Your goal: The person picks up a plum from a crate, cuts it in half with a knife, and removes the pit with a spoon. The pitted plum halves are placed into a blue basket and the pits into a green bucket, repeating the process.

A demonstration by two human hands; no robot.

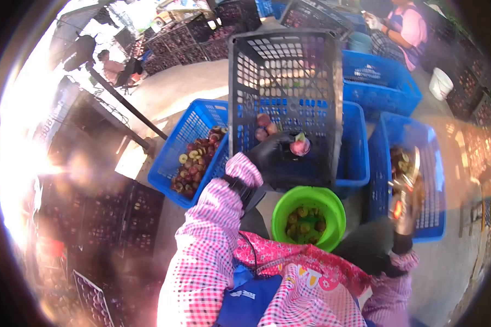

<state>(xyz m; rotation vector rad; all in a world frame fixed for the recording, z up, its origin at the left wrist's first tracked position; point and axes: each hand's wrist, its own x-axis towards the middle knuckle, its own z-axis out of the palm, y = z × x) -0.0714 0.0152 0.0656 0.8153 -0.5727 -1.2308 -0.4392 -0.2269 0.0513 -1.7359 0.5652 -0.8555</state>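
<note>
My left hand [274,151], in a dark glove, reaches into the black crate [285,39] and holds a reddish fruit [300,145] with a bit of green on it. Beside that hand, several more fruits [263,126] lie in the crate. Over the right blue basket [437,201] is my right hand [405,213], its fingers closed around a tool [397,209] with an orange part; glare blurs its shape. Pale and dark pieces [401,163] lie in that basket. Between my arms stands a green bucket [338,212] with several fruits inside.
On the left, a blue basket [161,170] holds many red fruits, some cut. More blue baskets [384,90] stand behind the crate. One person [412,27] sits at the back right near a white bucket [441,84], another [114,68] at the back left. Stacked crates [185,43] line the back.
</note>
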